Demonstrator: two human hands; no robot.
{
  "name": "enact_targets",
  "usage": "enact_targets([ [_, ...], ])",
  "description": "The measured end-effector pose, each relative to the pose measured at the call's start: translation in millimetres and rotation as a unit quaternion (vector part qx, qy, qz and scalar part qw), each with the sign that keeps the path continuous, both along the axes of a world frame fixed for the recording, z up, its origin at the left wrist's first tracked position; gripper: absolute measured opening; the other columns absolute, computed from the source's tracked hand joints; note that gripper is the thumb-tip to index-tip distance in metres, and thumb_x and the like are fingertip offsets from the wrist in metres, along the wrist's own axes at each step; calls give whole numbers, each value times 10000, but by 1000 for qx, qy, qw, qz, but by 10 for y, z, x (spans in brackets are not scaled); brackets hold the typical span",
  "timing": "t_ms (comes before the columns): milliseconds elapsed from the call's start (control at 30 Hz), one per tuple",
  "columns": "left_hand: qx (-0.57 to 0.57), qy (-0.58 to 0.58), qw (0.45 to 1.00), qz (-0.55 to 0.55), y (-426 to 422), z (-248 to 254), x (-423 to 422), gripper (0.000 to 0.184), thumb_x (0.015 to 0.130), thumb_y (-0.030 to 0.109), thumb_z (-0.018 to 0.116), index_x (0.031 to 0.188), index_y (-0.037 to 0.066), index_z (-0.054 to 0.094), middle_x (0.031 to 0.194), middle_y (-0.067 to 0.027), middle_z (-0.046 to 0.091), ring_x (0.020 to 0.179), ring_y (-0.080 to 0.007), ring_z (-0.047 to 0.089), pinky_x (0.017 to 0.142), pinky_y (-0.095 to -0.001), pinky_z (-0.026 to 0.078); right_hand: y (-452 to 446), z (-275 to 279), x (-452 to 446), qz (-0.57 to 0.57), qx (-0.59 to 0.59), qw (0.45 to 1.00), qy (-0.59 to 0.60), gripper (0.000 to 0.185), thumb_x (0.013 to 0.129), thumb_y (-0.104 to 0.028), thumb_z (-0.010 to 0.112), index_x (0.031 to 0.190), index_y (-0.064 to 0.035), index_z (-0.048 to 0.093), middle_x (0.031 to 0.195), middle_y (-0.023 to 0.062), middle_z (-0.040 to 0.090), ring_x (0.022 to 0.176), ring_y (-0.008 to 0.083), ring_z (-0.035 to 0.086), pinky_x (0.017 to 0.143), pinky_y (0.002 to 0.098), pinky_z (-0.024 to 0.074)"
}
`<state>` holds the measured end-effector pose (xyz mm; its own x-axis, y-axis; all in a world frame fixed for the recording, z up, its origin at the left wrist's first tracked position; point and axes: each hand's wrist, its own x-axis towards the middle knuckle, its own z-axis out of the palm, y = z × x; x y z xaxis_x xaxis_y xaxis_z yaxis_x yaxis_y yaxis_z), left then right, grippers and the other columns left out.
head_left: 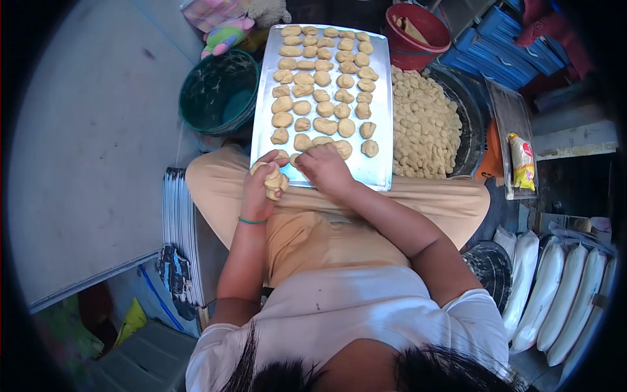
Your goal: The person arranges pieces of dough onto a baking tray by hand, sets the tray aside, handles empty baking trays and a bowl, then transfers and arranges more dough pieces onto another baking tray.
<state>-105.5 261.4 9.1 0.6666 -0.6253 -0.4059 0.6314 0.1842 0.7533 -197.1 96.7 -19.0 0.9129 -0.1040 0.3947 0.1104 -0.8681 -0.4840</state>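
Observation:
My left hand [258,193] is closed around a clump of pale dough pieces [274,181], just off the near left corner of a metal tray [379,173]. Over the tray's near edge, my right hand [326,171] has its fingers bent down at a small dough piece [293,159]; the fingertips are partly hidden. Rows of rounded, flattened dough lumps [324,125] cover most of the tray, which rests by my crossed legs. The nearest row lies right beyond my right hand's knuckles.
Right of the tray, a wide black basin [467,140] holds a large heap of dough pieces [424,124]. A green bucket [220,91] stands at left, a red bucket [418,32] behind. A yellow-and-white packet [522,161] lies on a board; long white packages [565,304] stand lower right.

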Motion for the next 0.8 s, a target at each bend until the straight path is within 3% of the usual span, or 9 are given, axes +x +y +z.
enact_targets([
  [100,3,4,1000,-3,52,-4,28,354,923,196,542,1228,20,501,962,-107,619,657,-163,606,410,-235,422,-17,-1,-18,19,53,998,1,174,810,-184,667,961,-106,635,892,52,574,913,259,552,780,389,401],
  [267,-3,30,996,-81,-11,187,-191,353,934,260,581,1212,57,503,945,-55,573,672,-124,593,426,-226,427,7,523,-239,64,232,970,-26,304,791,-213,687,1052,-72,620,1005,103,586,1003,314,538,914,407,403],
  [333,-31,15,993,-109,-150,183,-378,359,922,257,611,1205,64,503,964,-38,564,678,-99,583,434,-209,419,-3,539,-296,109,259,960,12,326,769,-187,711,1042,-38,612,1067,103,595,1038,298,541,964,398,413],
  [433,-38,-10,972,-232,-138,80,-340,362,894,234,647,1183,53,527,928,-28,584,689,-85,583,469,-196,428,-291,428,-359,141,353,918,112,273,792,-124,717,1025,-29,610,1074,101,596,1038,252,558,920,365,427],
  [500,-10,-18,952,-306,-118,51,-335,380,898,278,624,1175,31,540,903,-39,600,745,-119,624,513,-216,478,-369,340,-414,68,393,915,56,252,768,-92,727,992,-41,625,965,65,617,910,217,577,829,333,459],
  [600,-21,21,969,-246,-96,52,-365,345,869,184,610,1172,29,550,875,-47,597,720,-135,616,482,-218,448,-322,439,-439,-72,528,846,17,231,756,-134,730,963,-72,650,867,47,637,753,231,584,788,347,459],
  [667,-69,57,975,-202,-72,6,-359,367,856,147,597,1197,24,539,908,-61,592,743,-146,610,488,-231,449,-339,380,-433,-73,260,962,47,219,767,-162,731,954,-74,659,895,57,642,796,239,584,779,372,449],
  [733,-149,110,969,-161,-43,-31,-342,401,843,121,585,1226,16,527,948,-76,586,768,-160,601,508,-247,458,-330,237,-400,-66,-11,995,71,220,771,-203,733,952,-91,676,946,70,638,891,255,571,759,414,429],
  [800,-133,92,973,-162,-45,-21,-323,451,844,94,570,1283,33,488,994,-90,582,784,-169,591,535,-264,469,-320,254,-441,-70,44,995,54,205,789,-190,720,962,-88,677,946,60,624,941,240,561,771,399,439],
])
